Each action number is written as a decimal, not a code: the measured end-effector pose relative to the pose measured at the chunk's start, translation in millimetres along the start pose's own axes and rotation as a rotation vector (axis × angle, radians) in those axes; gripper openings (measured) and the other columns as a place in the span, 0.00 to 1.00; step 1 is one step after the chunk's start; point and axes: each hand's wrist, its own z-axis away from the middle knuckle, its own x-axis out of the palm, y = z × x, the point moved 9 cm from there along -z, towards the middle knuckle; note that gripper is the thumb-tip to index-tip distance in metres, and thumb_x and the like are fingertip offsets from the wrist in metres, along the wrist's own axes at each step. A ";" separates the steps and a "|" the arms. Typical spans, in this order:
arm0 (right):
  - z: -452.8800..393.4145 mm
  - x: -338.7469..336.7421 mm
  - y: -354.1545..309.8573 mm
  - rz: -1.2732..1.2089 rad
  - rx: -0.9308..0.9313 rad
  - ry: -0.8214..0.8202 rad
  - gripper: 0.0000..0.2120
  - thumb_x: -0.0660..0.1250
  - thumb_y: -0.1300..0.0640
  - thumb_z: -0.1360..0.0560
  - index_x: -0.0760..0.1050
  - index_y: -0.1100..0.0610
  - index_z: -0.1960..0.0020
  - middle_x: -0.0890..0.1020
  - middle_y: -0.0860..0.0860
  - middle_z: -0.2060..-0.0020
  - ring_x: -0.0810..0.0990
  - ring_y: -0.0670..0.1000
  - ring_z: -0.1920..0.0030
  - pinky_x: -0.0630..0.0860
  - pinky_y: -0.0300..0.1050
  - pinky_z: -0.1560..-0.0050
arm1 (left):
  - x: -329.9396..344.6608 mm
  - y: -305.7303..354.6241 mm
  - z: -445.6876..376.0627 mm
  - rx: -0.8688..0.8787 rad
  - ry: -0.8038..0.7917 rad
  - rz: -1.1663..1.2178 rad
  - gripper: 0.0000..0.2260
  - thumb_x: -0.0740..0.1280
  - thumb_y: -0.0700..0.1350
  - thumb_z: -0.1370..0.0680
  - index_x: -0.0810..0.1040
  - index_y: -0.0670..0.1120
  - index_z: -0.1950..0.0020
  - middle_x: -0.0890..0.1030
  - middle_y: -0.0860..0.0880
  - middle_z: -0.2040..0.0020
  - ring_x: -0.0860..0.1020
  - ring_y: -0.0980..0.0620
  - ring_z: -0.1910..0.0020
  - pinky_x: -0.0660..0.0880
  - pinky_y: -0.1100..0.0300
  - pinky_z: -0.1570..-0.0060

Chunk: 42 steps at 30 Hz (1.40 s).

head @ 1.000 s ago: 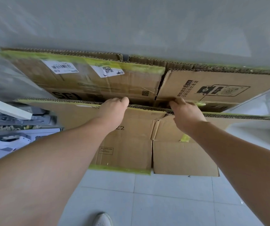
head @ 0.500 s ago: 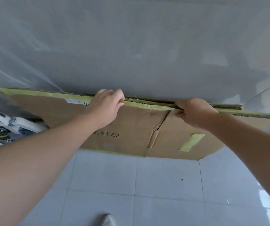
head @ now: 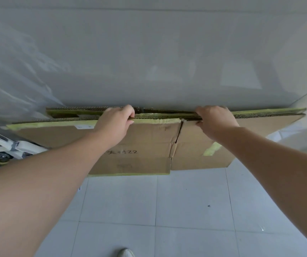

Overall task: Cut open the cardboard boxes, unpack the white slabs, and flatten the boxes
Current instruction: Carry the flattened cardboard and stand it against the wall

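With our left hand and right hand each clamped on the top edge of the flattened cardboard box, already collapsed, we judge only stacking it against the wall remains.

Bare forearms, no sleeves — one pale shoe below.

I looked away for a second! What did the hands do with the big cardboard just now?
The front flattened box was tipped back toward the wall until it hid the printed boxes behind it; only their top edges show now. The left hand and right hand kept gripping its top edge throughout. Nothing was let go. The tiled floor and shoe look the same.
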 end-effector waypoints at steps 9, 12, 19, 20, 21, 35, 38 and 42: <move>-3.6 5.0 6.8 0.072 -0.037 0.002 0.18 0.68 0.53 0.25 0.72 0.54 0.36 0.77 0.53 0.44 0.75 0.56 0.43 0.66 0.49 0.43 | 6.9 6.6 -8.3 -0.007 0.035 -0.136 0.19 0.69 0.43 0.24 0.70 0.43 0.34 0.73 0.44 0.38 0.71 0.44 0.39 0.66 0.51 0.40; -2.8 8.3 7.1 0.054 -0.039 0.013 0.18 0.69 0.55 0.25 0.72 0.55 0.37 0.75 0.54 0.42 0.73 0.57 0.42 0.66 0.50 0.43 | 13.5 11.4 -9.5 0.014 0.024 -0.148 0.20 0.71 0.43 0.26 0.71 0.44 0.35 0.73 0.45 0.38 0.70 0.44 0.39 0.64 0.51 0.38; -1.9 12.2 6.4 0.059 -0.083 -0.004 0.23 0.68 0.58 0.27 0.68 0.55 0.34 0.72 0.55 0.39 0.71 0.58 0.39 0.66 0.51 0.40 | 23.1 19.6 -13.4 0.080 0.043 -0.171 0.26 0.73 0.44 0.29 0.69 0.43 0.33 0.69 0.45 0.34 0.68 0.43 0.35 0.61 0.51 0.34; -2.1 13.3 7.1 0.057 -0.074 -0.019 0.24 0.68 0.60 0.28 0.67 0.55 0.33 0.73 0.54 0.40 0.72 0.57 0.40 0.66 0.51 0.40 | 27.8 18.9 -15.2 0.068 0.012 -0.190 0.29 0.73 0.46 0.29 0.66 0.44 0.30 0.68 0.45 0.32 0.67 0.44 0.33 0.60 0.51 0.32; -2.1 16.5 8.3 0.053 -0.062 -0.048 0.24 0.66 0.62 0.28 0.65 0.55 0.34 0.75 0.53 0.44 0.74 0.57 0.44 0.67 0.50 0.43 | 34.5 16.6 -17.5 0.037 -0.039 -0.209 0.32 0.73 0.48 0.28 0.63 0.44 0.29 0.68 0.46 0.31 0.67 0.44 0.33 0.60 0.51 0.32; 1.5 13.3 9.1 0.038 -0.169 -0.355 0.13 0.65 0.57 0.25 0.72 0.55 0.41 0.79 0.53 0.46 0.76 0.56 0.45 0.64 0.41 0.58 | 38.4 4.5 -27.1 0.053 -0.475 -0.144 0.20 0.66 0.53 0.23 0.65 0.65 0.34 0.77 0.55 0.38 0.74 0.47 0.42 0.71 0.54 0.48; -0.3 -6.1 10.9 0.011 -0.183 -0.381 0.13 0.66 0.55 0.25 0.74 0.55 0.42 0.79 0.53 0.47 0.76 0.55 0.47 0.65 0.41 0.58 | 23.1 6.2 -33.5 0.054 -0.565 -0.136 0.21 0.66 0.53 0.23 0.64 0.66 0.32 0.75 0.56 0.35 0.73 0.47 0.38 0.71 0.52 0.43; -3.2 -14.6 13.3 0.050 -0.173 -0.352 0.13 0.64 0.54 0.24 0.73 0.53 0.39 0.78 0.52 0.44 0.76 0.55 0.44 0.67 0.42 0.56 | 8.9 7.4 -32.0 0.091 -0.381 -0.196 0.22 0.63 0.52 0.21 0.63 0.60 0.28 0.72 0.54 0.31 0.70 0.47 0.33 0.69 0.53 0.38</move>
